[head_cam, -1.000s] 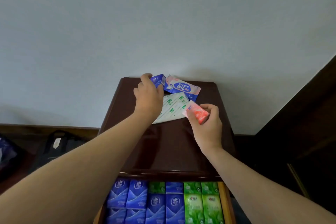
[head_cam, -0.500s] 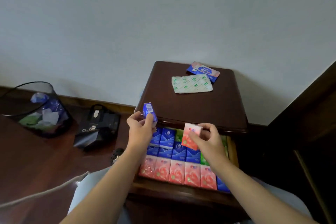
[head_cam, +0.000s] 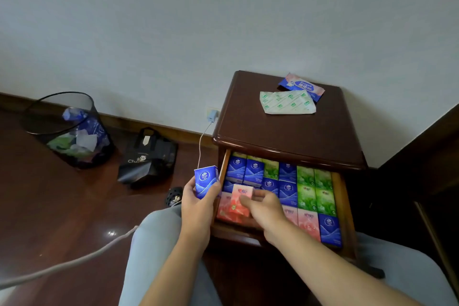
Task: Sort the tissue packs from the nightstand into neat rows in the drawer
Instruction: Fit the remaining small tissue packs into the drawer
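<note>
Blue tissue pack (head_cam: 206, 181), glossy block, gripped in left hand (head_cam: 196, 204); right hand (head_cam: 263, 206) pinches pink pack (head_cam: 239, 202) over wooden drawer (head_cam: 346, 216).

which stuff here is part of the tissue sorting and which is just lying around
Job: blue pack in left hand; pink pack in right hand; drawer; nightstand; two flat packs.

Lying about: waste bin, black bag, charger.
</note>
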A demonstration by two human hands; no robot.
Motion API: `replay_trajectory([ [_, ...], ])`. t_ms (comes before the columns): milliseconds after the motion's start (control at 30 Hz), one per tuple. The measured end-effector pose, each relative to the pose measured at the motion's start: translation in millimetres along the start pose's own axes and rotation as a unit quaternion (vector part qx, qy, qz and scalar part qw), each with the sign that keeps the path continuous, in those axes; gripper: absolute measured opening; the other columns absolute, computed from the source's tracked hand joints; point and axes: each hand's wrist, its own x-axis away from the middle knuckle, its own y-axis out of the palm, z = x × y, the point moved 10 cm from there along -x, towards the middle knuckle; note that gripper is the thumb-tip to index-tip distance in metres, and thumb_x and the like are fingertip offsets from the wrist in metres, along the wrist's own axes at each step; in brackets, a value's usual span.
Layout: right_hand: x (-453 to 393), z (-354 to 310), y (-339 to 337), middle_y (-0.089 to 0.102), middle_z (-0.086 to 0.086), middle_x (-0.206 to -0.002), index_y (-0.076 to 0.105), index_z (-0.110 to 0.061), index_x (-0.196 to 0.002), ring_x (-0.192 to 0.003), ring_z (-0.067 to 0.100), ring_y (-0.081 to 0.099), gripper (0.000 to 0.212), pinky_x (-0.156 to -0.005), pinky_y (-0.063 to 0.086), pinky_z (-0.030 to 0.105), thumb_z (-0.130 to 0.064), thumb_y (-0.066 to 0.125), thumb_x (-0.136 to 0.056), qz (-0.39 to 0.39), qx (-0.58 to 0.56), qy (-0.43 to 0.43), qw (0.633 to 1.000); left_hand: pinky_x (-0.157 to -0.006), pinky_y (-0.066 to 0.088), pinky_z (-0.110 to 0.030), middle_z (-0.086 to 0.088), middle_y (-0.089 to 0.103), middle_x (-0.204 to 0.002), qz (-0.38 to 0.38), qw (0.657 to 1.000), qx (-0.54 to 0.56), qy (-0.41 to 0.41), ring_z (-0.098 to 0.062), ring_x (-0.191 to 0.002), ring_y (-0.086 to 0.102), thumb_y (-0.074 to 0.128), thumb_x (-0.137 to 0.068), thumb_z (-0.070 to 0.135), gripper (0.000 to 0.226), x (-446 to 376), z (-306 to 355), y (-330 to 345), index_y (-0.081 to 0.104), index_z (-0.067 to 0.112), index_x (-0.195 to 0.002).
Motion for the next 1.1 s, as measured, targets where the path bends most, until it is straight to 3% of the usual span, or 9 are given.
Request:
replay_trajectory([
  [133, -4.8, -0.4, 13.0, 0.077, 0.003, -0.103, 0.070, -0.023, -0.108, -0.093, 0.025, 0.076, 0.035, -0.088, 0.063, 0.048, -0.032, 0.090, -0.081, 0.033, -0.037, 0.018, 0.999, -0.075, 0.061, -0.026, 0.004, 0.077, -0.109, -0.019, 0.999, 0.020, 0.034, -0.016, -0.100, 0.076, 0.083, -0.087, 0.016, 0.053, 1.0, 3.6, -3.0, 0.051, 0.030, -0.127],
  [200, -5.9, -2.5, 14.4, 0.076, 0.005, -0.102, 0.071, -0.022, -0.105, -0.091, 0.027, 0.076, 0.036, -0.084, 0.064, 0.049, -0.034, 0.091, -0.078, 0.056, -0.026, 0.021, 0.998, -0.072, 0.059, -0.020, 0.008, 0.078, -0.106, -0.035, 0.998, 0.015, 0.048, -0.014, -0.098, 0.076, 0.084, -0.087, 0.016, 0.057, 1.7, 5.3, 1.0, 0.048, 0.032, -0.127],
  [333, -4.9, -6.2, 14.3, 0.076, 0.004, -0.102, 0.073, -0.021, -0.110, -0.086, 0.027, 0.076, 0.036, -0.069, 0.067, 0.043, -0.036, 0.089, -0.081, 0.081, 0.005, 0.028, 0.996, -0.071, 0.059, -0.022, -0.002, 0.078, -0.104, -0.049, 0.995, 0.018, 0.083, -0.016, -0.093, 0.077, 0.082, -0.089, 0.019, 0.072, 2.3, 14.0, 2.3, 0.041, 0.044, -0.143],
  [400, -5.2, -6.7, 13.9, 0.075, 0.004, -0.104, 0.072, -0.021, -0.111, -0.086, 0.026, 0.076, 0.036, -0.061, 0.066, 0.038, -0.035, 0.088, -0.083, 0.086, 0.014, 0.033, 0.996, -0.072, 0.060, -0.025, -0.003, 0.077, -0.107, -0.051, 0.994, 0.024, 0.091, -0.018, -0.095, 0.077, 0.078, -0.093, 0.020, 0.064, 0.4, 16.6, 2.3, 0.046, 0.049, -0.141],
  [633, -11.7, -5.5, 16.0, 0.071, 0.000, -0.104, 0.067, -0.026, -0.096, -0.094, 0.025, 0.073, 0.022, -0.080, 0.066, 0.046, -0.031, 0.086, -0.085, 0.102, 0.003, 0.018, 0.995, -0.070, 0.062, -0.032, 0.003, 0.076, -0.109, -0.061, 0.996, 0.041, 0.047, -0.022, -0.102, 0.076, 0.064, -0.102, 0.033, 0.028, -1.6, 11.8, 6.7, 0.056, 0.045, -0.127],
  [800, -7.8, -8.4, 9.4, 0.073, 0.000, -0.100, 0.071, -0.030, -0.093, -0.083, 0.022, 0.075, 0.004, -0.070, 0.067, 0.042, -0.031, 0.071, -0.096, 0.104, 0.023, 0.022, 0.994, -0.072, 0.063, -0.035, 0.005, 0.074, -0.110, -0.042, 0.998, 0.028, 0.033, -0.018, -0.106, 0.074, 0.057, -0.105, 0.039, 0.019, -2.6, 9.5, 1.6, 0.059, 0.047, -0.122],
  [933, 3.4, -25.0, -8.3, 0.072, -0.005, -0.090, 0.067, -0.032, -0.094, -0.080, 0.018, 0.074, 0.014, -0.075, 0.066, 0.046, -0.043, 0.061, -0.100, 0.114, 0.090, -0.038, 0.989, -0.073, 0.064, -0.036, 0.000, 0.071, -0.118, -0.038, 0.999, 0.007, 0.020, -0.015, -0.108, 0.073, 0.060, -0.102, 0.040, 0.020, -1.0, 9.2, 1.5, 0.063, 0.052, -0.118],
  [1033, 19.5, -43.0, -3.1, 0.072, -0.013, -0.102, 0.068, -0.037, -0.098, -0.093, 0.014, 0.074, 0.019, -0.077, 0.067, 0.044, -0.055, 0.066, -0.095, 0.033, 0.026, -0.117, 0.992, -0.073, 0.064, -0.035, -0.001, 0.072, -0.115, -0.073, 0.997, -0.010, 0.033, -0.017, -0.109, 0.074, 0.061, -0.102, 0.036, 0.029, 4.2, 13.0, 11.4, 0.064, 0.049, -0.127],
  [1100, 30.0, -44.4, 9.5, 0.075, -0.013, -0.107, 0.070, -0.038, -0.107, -0.097, 0.012, 0.076, 0.027, -0.080, 0.067, 0.041, -0.059, 0.072, -0.090, -0.056, -0.017, -0.101, 0.993, -0.071, 0.063, -0.029, 0.003, 0.073, -0.109, -0.100, 0.993, -0.032, 0.053, -0.015, -0.106, 0.074, 0.062, -0.102, 0.032, 0.033, 9.5, 16.5, 19.0, 0.064, 0.045, -0.132],
])
